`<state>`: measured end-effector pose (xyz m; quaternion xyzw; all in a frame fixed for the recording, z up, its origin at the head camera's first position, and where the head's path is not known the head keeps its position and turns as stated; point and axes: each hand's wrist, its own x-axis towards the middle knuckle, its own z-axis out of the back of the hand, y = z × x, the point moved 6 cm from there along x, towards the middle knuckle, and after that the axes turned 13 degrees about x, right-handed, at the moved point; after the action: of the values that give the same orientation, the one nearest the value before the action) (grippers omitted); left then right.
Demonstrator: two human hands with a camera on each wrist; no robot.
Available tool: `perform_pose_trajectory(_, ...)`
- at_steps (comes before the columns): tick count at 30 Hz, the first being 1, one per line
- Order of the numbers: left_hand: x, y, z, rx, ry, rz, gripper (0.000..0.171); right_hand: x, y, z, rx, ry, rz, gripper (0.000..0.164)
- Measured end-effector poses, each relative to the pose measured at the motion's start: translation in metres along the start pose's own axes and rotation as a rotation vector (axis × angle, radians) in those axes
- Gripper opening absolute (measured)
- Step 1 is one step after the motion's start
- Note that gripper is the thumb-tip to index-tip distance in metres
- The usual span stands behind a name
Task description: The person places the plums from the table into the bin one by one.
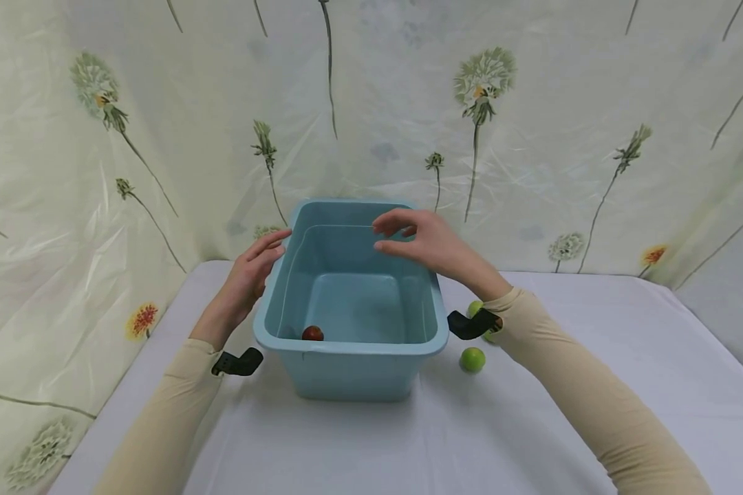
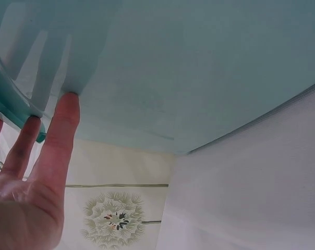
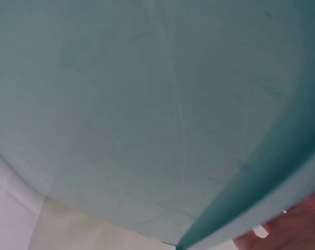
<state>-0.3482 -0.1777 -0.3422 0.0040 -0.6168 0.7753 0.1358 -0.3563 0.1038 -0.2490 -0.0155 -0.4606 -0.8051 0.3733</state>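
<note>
A light blue plastic tub [image 1: 359, 375] stands in the middle of the table. Inside it, by the near left corner, lies a small dark red round fruit [image 1: 312, 333], partly hidden by the rim. My left hand [image 1: 248, 271] is at the tub's left side; in the left wrist view its straight fingers [image 2: 58, 135] touch the outer wall. Over the right rim reaches my right hand [image 1: 427, 240], above the tub's inside, its fingers loosely bent with nothing between them. Only a blurred part of that hand shows in the right wrist view, past the rim.
To the right of the tub lies a lime-like green fruit [image 1: 472, 359]. Behind it, other green fruit [image 1: 475, 307] is partly covered by the right wrist and its black strap camera [image 1: 473, 323]. A white cloth [image 1: 569, 426] covers the table; a dandelion-print sheet [image 1: 371, 137] hangs behind.
</note>
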Motion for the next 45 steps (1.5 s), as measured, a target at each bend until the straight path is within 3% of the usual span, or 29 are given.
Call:
perform_pose_trajectory(21,0.001,-0.002,-0.002,0.0,0.002,-0.008,0.051,-0.032,0.0,0.037,-0.009,-0.141,-0.002,0.039)
perform_pose_trajectory(45,-0.001,0.0,0.0,-0.022,0.004,0.003,0.047,-0.067,-0.021,0.068,-0.082,-0.233,-0.08,0.038)
